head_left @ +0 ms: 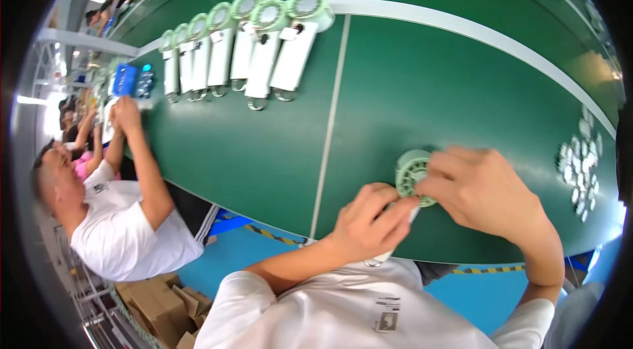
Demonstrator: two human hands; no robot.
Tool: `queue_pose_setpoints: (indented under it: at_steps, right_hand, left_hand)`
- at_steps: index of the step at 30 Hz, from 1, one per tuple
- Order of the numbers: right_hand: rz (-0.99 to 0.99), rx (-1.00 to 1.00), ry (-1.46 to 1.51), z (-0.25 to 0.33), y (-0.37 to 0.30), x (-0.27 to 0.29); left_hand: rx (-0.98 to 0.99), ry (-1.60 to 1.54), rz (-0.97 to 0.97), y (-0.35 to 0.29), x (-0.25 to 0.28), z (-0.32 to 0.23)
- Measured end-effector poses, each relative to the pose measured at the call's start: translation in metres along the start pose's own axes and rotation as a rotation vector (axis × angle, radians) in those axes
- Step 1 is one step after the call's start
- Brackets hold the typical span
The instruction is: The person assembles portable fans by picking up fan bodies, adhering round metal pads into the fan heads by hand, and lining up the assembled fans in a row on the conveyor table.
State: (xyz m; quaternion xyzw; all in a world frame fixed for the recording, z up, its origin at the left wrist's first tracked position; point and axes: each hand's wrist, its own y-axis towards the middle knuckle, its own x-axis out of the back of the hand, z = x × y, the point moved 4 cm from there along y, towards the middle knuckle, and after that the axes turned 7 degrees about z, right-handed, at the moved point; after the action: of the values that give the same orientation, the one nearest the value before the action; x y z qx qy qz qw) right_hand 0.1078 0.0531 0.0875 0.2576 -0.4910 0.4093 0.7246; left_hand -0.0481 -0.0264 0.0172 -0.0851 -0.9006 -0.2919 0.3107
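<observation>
A handheld fan (410,169) with a pale green round head and a white handle is held over the green table, close to my body. My left hand (370,220) wraps round its handle just below the head; most of the handle is hidden, and a metal ring shows at its lower end. At the right side of the fan's head is my right hand (484,190), its fingers curled and pressed together against the ribbed face. Those fingers are a little blurred, and whatever lies between them cannot be made out.
Several finished-looking handheld fans (264,52) lie in a row at the far left. A heap of small shiny silver parts (580,164) lies on the right. A co-worker (125,210) works at the left, near a blue bin (124,78). Cardboard boxes (158,309) stand on the floor.
</observation>
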Motion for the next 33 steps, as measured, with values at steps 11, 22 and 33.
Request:
queue_pose_setpoints:
  at_steps: [11, 22, 33]
  right_hand:
    - [-0.080, -0.369, 0.554, -0.014, 0.009, -0.012]
    - [0.164, -0.435, 0.217, 0.004, 0.004, -0.012]
    - [-0.744, -1.291, -0.244, -0.081, -0.201, 0.010]
  left_hand:
    - [-0.044, 0.040, 0.012, -0.001, 0.005, 0.007]
    - [-0.054, 0.062, 0.072, 0.001, -0.002, -0.003]
    - [0.193, 0.018, -0.002, 0.022, -0.010, 0.015]
